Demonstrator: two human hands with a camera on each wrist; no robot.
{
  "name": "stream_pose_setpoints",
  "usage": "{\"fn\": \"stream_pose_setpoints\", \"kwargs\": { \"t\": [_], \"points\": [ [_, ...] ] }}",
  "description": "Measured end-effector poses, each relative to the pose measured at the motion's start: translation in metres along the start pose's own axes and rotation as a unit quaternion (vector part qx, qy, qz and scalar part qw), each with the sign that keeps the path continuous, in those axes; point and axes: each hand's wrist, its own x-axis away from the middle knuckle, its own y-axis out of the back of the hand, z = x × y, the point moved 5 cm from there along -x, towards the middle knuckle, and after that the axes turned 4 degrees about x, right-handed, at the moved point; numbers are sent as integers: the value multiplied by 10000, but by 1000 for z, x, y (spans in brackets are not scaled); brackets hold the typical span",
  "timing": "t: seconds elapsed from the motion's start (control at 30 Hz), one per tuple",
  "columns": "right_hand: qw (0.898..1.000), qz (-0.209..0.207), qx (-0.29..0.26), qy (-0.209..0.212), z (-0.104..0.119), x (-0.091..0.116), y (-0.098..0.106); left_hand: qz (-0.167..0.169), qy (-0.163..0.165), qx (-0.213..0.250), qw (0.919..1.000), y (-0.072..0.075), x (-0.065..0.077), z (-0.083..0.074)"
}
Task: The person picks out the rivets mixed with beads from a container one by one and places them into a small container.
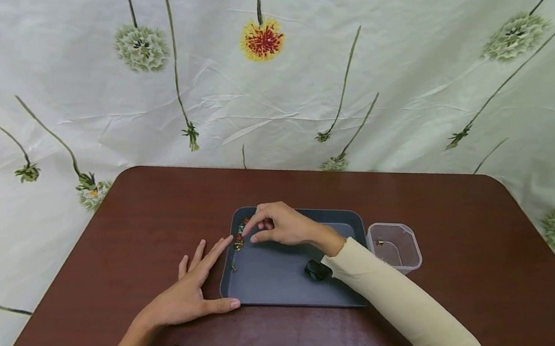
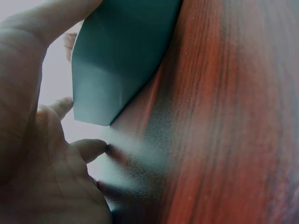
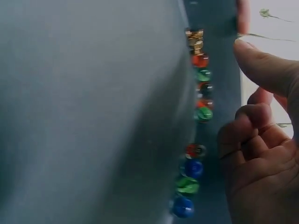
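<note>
A grey-blue tray (image 1: 278, 277) lies on the table. Along its left side runs a row of glass marbles (image 1: 240, 232), red, green and blue in the right wrist view, with small shiny gold pieces (image 3: 195, 42) at one end. A single small gold bit (image 1: 234, 268) sits nearer the tray's front left corner. My left hand (image 1: 186, 295) has its fingers spread at the tray's left edge, thumb by the front corner. Over the tray, my right hand (image 1: 285, 224) hovers beside the marbles, index finger extended, other fingers loosely bent; nothing shows between finger and thumb.
A clear plastic container (image 1: 402, 250) stands against the tray's right side, with a small gold piece (image 1: 380, 241) inside. The brown table (image 1: 169, 207) ends at a flower-printed white cloth (image 1: 250, 102) behind. Dark wrist devices (image 1: 318, 270) sit at both sleeves.
</note>
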Motion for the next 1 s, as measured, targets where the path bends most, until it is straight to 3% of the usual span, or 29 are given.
{"fn": "stream_pose_setpoints", "kwargs": {
  "t": [0.37,1.0],
  "points": [
    [9996,-4,-96,-279,-13,-12,-18,13,-23,42,10000,-1,-1,-1],
    [9990,140,292,-309,-8,-16,-27,11,-2,48,10000,0,0,0]
  ]
}}
